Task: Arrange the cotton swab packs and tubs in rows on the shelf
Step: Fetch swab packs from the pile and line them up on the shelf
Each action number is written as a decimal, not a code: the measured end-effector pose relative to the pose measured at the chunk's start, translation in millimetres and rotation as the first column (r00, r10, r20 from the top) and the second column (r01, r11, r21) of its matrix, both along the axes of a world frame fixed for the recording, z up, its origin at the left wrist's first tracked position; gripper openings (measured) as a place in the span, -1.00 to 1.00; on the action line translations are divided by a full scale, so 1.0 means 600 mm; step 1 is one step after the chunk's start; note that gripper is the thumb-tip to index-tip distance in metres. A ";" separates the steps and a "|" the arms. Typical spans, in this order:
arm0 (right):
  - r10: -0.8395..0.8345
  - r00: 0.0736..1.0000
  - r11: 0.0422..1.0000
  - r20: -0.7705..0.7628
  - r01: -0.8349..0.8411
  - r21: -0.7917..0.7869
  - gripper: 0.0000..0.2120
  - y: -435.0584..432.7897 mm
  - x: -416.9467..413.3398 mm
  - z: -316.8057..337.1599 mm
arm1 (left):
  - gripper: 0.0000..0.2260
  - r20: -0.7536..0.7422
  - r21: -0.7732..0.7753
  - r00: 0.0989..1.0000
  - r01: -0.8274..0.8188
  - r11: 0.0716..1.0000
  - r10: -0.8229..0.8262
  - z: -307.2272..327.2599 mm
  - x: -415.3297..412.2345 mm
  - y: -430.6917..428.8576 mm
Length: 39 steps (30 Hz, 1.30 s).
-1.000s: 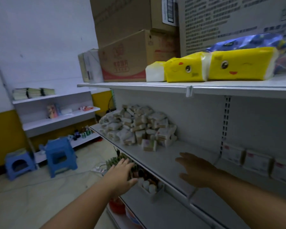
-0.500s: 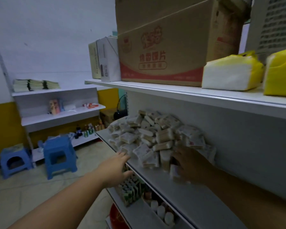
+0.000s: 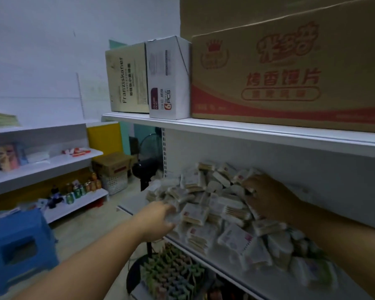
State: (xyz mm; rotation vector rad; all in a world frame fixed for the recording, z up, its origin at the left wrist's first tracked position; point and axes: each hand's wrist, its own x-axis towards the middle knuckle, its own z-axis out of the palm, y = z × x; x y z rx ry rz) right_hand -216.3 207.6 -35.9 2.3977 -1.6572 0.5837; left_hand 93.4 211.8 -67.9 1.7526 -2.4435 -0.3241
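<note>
Nearest to me, low in the frame, my left hand [image 3: 155, 220] reaches in from the lower left, its fingers curled at the front edge of the heap of cotton swab packs [image 3: 217, 211]; they touch a pack there, but blur keeps me from telling whether they grip it. To the right, my right hand [image 3: 268, 197] lies on the far side of the heap near the shelf's back panel, fingers bent down into the packs; I cannot tell if it holds any one of them. The packs lie jumbled in a loose pile across the white shelf [image 3: 258, 280], right of centre, not in rows. Above them, the upper shelf [image 3: 247, 128] carries a large brown carton [image 3: 290, 79], a white box [image 3: 169, 79] and a tan box [image 3: 128, 79] side by side. At the lower left stands a blue stool [image 3: 20, 245], and beyond it a wall shelf [image 3: 41, 167] with small goods.
</note>
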 end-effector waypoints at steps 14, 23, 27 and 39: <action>0.095 0.961 0.990 -0.259 -0.063 0.129 -0.49 -0.164 0.162 -0.009 | -0.36 -0.155 -0.129 0.987 -0.056 0.990 0.036 -0.018 0.074 -0.187; 0.202 0.870 0.975 -0.451 -0.222 0.008 -0.48 -0.258 0.209 -0.036 | -0.05 -0.029 -0.016 0.998 0.055 0.998 -0.055 0.012 0.096 -0.294; 0.215 0.889 0.974 -0.405 -0.223 0.029 -0.54 -0.273 0.204 -0.045 | -0.05 0.052 0.039 0.990 0.131 0.991 -0.133 0.009 0.080 -0.345; 0.307 0.938 0.926 -0.161 -0.333 -0.178 -0.59 -0.253 0.195 -0.037 | -0.01 0.032 0.289 0.953 0.279 0.916 -0.301 0.022 0.051 -0.428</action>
